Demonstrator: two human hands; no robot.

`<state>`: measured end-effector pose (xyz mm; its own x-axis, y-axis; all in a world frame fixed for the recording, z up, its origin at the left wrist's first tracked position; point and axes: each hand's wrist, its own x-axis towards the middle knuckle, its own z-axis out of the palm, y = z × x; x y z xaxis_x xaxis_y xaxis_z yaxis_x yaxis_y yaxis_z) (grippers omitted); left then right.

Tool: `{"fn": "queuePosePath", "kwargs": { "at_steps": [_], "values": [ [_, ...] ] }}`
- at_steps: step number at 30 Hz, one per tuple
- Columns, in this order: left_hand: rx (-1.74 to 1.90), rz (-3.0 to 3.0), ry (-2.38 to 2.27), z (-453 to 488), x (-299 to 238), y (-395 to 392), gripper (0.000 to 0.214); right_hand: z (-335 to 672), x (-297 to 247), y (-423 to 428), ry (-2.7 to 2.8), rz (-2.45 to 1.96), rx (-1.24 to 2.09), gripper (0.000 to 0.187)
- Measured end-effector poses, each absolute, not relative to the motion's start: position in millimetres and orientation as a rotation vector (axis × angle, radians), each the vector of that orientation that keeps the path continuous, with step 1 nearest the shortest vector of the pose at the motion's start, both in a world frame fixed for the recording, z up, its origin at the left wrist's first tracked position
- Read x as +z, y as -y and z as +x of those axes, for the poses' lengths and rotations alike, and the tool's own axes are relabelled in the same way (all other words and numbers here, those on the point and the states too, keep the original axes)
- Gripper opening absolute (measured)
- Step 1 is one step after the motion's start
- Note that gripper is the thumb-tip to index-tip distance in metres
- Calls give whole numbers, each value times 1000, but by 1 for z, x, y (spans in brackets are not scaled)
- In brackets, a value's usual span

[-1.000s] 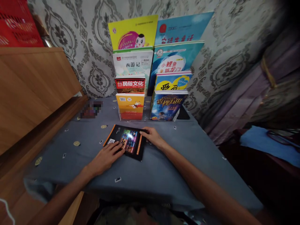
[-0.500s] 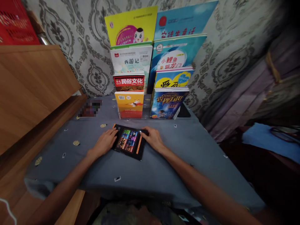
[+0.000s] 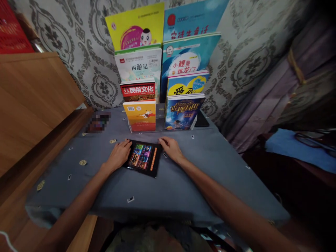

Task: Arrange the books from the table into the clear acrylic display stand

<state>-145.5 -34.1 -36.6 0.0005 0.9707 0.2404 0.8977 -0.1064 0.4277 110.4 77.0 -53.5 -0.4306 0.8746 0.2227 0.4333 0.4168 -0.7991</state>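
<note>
A thin black book (image 3: 143, 158) lies on the grey tablecloth in front of me, its cover showing a grid of small coloured pictures and an orange strip. My left hand (image 3: 119, 154) grips its left edge, fingers closed near the far left corner. At the far right corner my right hand (image 3: 170, 148) has its thumb and fingers drawn together on the book's edge. The undersides of the fingers are hidden. Just beyond the book, an orange book (image 3: 143, 117) and a blue book (image 3: 182, 113) stand at the front of two stepped rows.
Behind them rise more upright books, among them a yellow one (image 3: 136, 22) and a teal one (image 3: 194, 50). A dark flat object (image 3: 201, 120) lies right of the rack. A wooden cabinet (image 3: 34, 94) borders the table (image 3: 183, 196) at left; a curtain (image 3: 252, 94) hangs at right.
My right hand has shifted off the cover to the book's far right corner, its thumb no longer lying over the top. The book stays flat, and the whole view has shifted slightly.
</note>
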Motion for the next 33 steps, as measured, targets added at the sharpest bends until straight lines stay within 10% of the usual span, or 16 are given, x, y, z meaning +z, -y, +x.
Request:
{"fn": "queuePosePath", "kwargs": {
  "at_steps": [12,33],
  "values": [
    [611,2329,-1664,-58,-34,17,40,110,-60,-84,1836,-1064,1134,52],
    [498,2451,-1465,-49,-33,106,47,109,-71,-85,1926,-1071,1051,23]
  ]
}}
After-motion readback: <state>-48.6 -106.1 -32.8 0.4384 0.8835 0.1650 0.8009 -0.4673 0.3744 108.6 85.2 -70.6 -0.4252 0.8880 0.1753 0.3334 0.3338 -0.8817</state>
